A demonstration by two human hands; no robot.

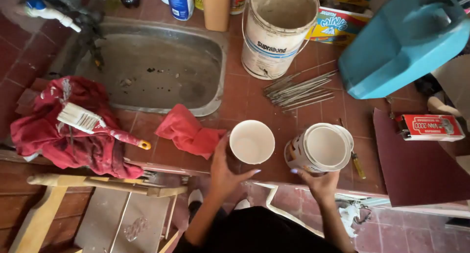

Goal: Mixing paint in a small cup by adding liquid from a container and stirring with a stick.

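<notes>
Hands first, head view: left hand (226, 170) wraps the near side of a white cup (252, 142), fingers curled round its wall, thumb toward the body; right hand (318, 182) grips a white can (319, 148) from below, tilted w/ its mouth facing up toward the camera, fingertips on the near wall. Both hands closed on their things, no slack seen. Cup sits at the near edge of the tiled counter (254, 94), just right of a red rag (188, 131); can is beside it, apart from it, w/ a yellow-handled tool (358, 166) lying just to its right. Cup looks thin-walled and light, prob. easy to crush, so a hold round the mid wall suits better than a pinch at the rim. Can looks stiff, paint-smeared, maybe slick; whether it holds anything can't be told, so weight is a guess; a full wrap round the body, as now, seems safest. Farther back: metal sink (156, 67), dusty; big white bucket (276, 32) upright behind the cup; bundle of thin metal rods (298, 91) between bucket and can. Left: red cloth heap (63, 130) w/ a paintbrush (93, 123) on top. Right: blue plastic jug (401, 42) on its side, red-and-white box (431, 127) on a dark red sheet (421, 160).
</notes>
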